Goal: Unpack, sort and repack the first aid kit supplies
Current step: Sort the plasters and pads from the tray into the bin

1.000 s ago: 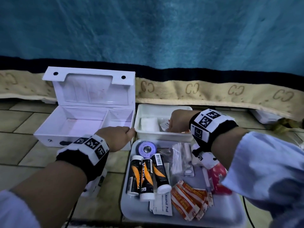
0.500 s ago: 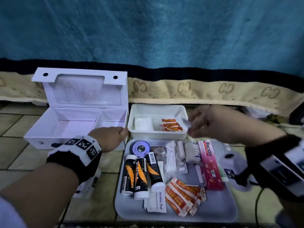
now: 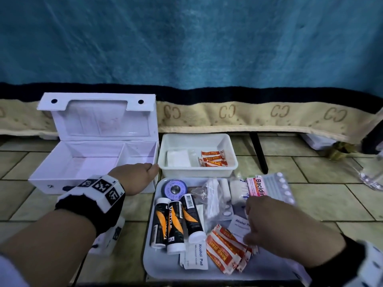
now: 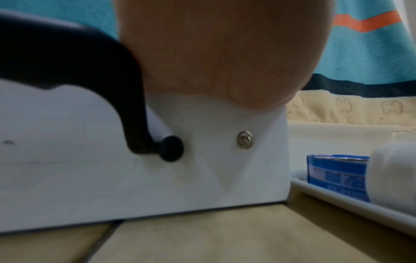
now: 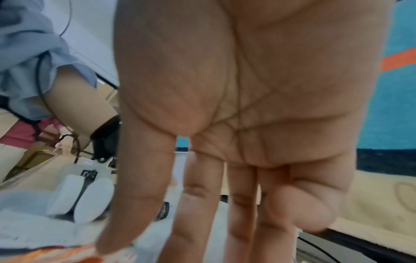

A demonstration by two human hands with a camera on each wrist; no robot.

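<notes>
The white first aid box (image 3: 83, 164) stands open and empty at the left. My left hand (image 3: 136, 177) grips its front right rim, and the heel of the left hand (image 4: 213, 53) sits on the box front (image 4: 202, 178). A white bin (image 3: 196, 175) behind the tray holds orange plaster strips (image 3: 212, 159) and a gauze pad (image 3: 178, 158). My right hand (image 3: 251, 235) reaches down with straight fingers onto the plaster pile (image 3: 226, 249) on the grey tray (image 3: 165, 270). In the right wrist view the thumb of my right hand (image 5: 225, 195) touches an orange plaster (image 5: 67, 254).
The tray also holds three black-and-orange tubes (image 3: 174, 222), a tape roll (image 3: 175, 188), a swab bag (image 3: 211, 197), a bandage roll (image 3: 236, 191), a pink Bacidin box (image 3: 258, 186), a blister pack (image 3: 277, 187) and alcohol pads (image 3: 196, 257). A blanket edge runs behind.
My right hand left plaster strips in the white bin, drew back and came down onto the plaster pile on the tray. The left hand stayed on the box.
</notes>
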